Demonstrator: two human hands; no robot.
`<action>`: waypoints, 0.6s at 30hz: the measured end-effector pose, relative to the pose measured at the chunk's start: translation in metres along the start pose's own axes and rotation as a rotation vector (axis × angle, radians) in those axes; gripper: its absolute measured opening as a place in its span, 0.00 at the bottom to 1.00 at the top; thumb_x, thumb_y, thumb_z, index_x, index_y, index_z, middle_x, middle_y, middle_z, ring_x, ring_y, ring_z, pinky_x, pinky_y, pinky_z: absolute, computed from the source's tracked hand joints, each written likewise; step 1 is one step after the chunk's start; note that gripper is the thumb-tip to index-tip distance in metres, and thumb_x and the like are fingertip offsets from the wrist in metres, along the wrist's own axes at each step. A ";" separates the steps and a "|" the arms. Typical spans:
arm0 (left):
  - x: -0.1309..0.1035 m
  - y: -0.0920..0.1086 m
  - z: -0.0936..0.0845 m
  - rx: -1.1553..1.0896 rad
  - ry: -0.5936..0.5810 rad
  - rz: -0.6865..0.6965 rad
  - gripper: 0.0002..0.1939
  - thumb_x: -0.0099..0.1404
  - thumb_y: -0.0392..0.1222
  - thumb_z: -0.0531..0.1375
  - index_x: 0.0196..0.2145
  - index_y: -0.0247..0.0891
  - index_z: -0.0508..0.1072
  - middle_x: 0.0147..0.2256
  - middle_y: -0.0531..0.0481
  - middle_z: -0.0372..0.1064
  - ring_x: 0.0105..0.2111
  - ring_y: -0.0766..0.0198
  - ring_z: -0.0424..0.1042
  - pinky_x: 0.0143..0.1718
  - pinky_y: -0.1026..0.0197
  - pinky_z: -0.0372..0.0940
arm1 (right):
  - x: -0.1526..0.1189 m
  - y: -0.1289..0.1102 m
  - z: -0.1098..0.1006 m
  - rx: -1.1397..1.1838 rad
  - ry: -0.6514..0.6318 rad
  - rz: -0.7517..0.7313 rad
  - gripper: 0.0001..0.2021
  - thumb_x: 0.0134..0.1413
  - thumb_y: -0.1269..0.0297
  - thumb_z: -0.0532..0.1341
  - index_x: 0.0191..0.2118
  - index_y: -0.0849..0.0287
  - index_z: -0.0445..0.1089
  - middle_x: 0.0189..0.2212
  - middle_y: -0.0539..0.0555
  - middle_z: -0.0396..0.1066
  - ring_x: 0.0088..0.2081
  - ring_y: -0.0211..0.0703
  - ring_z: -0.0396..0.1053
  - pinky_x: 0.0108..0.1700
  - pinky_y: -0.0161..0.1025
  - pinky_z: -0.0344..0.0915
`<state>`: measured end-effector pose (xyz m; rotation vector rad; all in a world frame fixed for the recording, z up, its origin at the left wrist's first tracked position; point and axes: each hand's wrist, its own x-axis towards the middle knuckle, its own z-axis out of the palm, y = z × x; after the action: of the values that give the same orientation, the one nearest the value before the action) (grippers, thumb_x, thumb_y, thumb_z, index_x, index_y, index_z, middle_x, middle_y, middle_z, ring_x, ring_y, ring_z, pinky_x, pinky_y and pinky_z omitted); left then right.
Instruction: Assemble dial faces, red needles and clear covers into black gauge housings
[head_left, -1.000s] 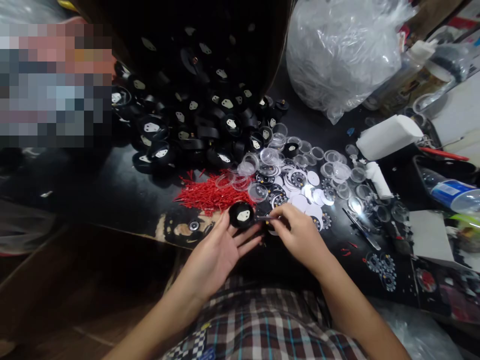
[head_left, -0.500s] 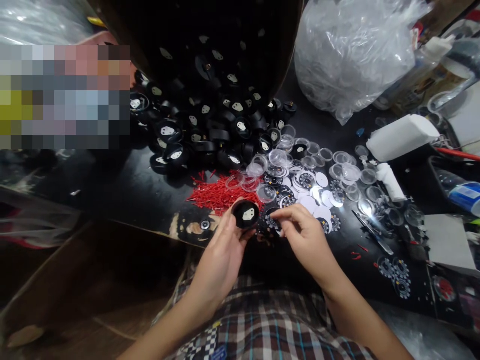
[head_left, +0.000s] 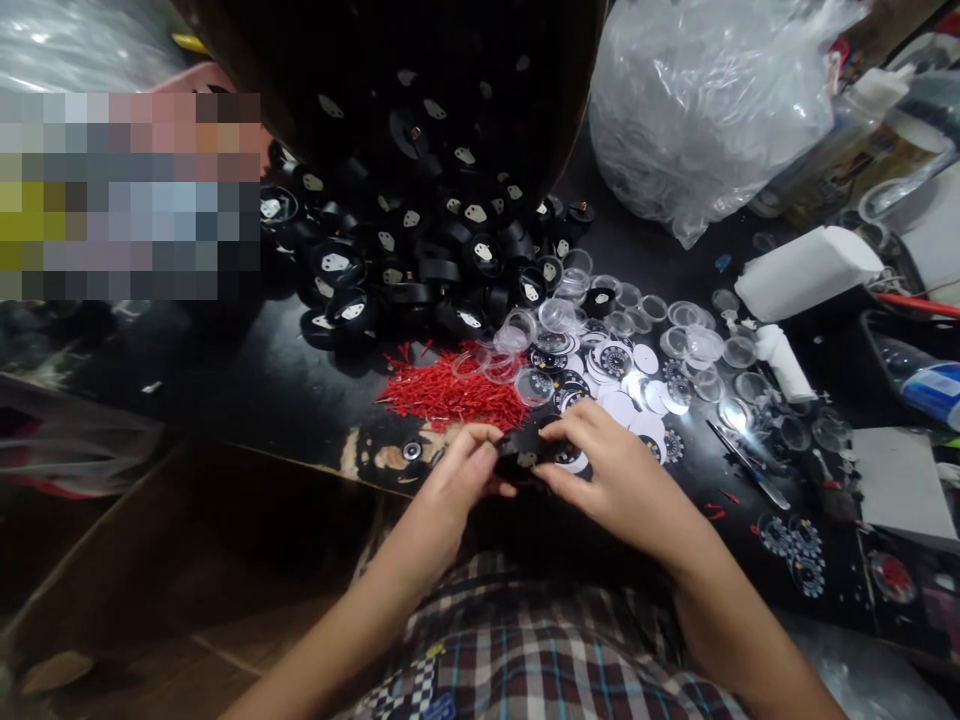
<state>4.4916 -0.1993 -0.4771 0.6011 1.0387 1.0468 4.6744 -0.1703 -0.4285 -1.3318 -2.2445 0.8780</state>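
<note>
A round black gauge housing (head_left: 517, 455) is held between my two hands over the table's front edge, tilted so that its inside is mostly dark. My left hand (head_left: 461, 470) has its fingers closed on the left side of it. On its right side, the thumb and fingers of my right hand (head_left: 604, 460) pinch the rim. Whether a small part is also between those fingers, I cannot tell. Just beyond my hands lie a pile of red pointers (head_left: 454, 388) and scattered black and white dial discs (head_left: 615, 360).
Many black housings (head_left: 439, 265) are heaped at the back. Clear round covers (head_left: 701, 345) lie to the right, near tweezers (head_left: 746, 465), a white roll (head_left: 810, 270) and a plastic bag (head_left: 705, 110). A small ring-shaped part (head_left: 411, 451) sits near the front edge.
The housing has tipped from facing up and moved slightly right and down in my left hand. My right hand has come left from the dial discs and taken hold of it.
</note>
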 end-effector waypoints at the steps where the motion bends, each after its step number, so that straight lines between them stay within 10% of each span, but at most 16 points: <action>1: 0.002 0.001 -0.001 0.112 -0.024 0.007 0.13 0.59 0.53 0.65 0.34 0.42 0.72 0.30 0.54 0.67 0.30 0.65 0.68 0.31 0.65 0.67 | 0.000 -0.001 -0.005 -0.049 -0.062 -0.019 0.08 0.57 0.67 0.63 0.43 0.58 0.71 0.40 0.55 0.68 0.42 0.46 0.68 0.46 0.44 0.67; 4: 0.006 0.004 -0.001 0.265 -0.073 0.007 0.12 0.59 0.51 0.67 0.31 0.41 0.73 0.27 0.56 0.64 0.27 0.68 0.65 0.29 0.68 0.64 | 0.000 -0.004 -0.013 -0.071 -0.132 -0.051 0.10 0.58 0.67 0.63 0.46 0.57 0.72 0.41 0.55 0.69 0.42 0.45 0.69 0.45 0.43 0.68; 11: 0.005 0.014 0.013 -0.358 0.114 -0.323 0.23 0.72 0.55 0.48 0.43 0.39 0.77 0.39 0.45 0.77 0.32 0.62 0.77 0.30 0.63 0.73 | -0.004 0.004 0.000 0.372 0.124 0.118 0.15 0.63 0.70 0.56 0.54 0.52 0.69 0.43 0.53 0.72 0.45 0.41 0.70 0.49 0.42 0.68; 18: 0.004 0.016 0.019 -0.498 0.146 -0.317 0.22 0.71 0.56 0.50 0.43 0.42 0.78 0.45 0.48 0.77 0.30 0.67 0.75 0.28 0.67 0.72 | -0.006 0.004 0.004 0.438 0.190 0.202 0.12 0.61 0.67 0.59 0.49 0.53 0.71 0.43 0.52 0.73 0.44 0.42 0.71 0.47 0.42 0.69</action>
<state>4.5026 -0.1882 -0.4574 -0.0440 0.9142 1.0245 4.6772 -0.1753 -0.4348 -1.3749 -1.6705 1.1760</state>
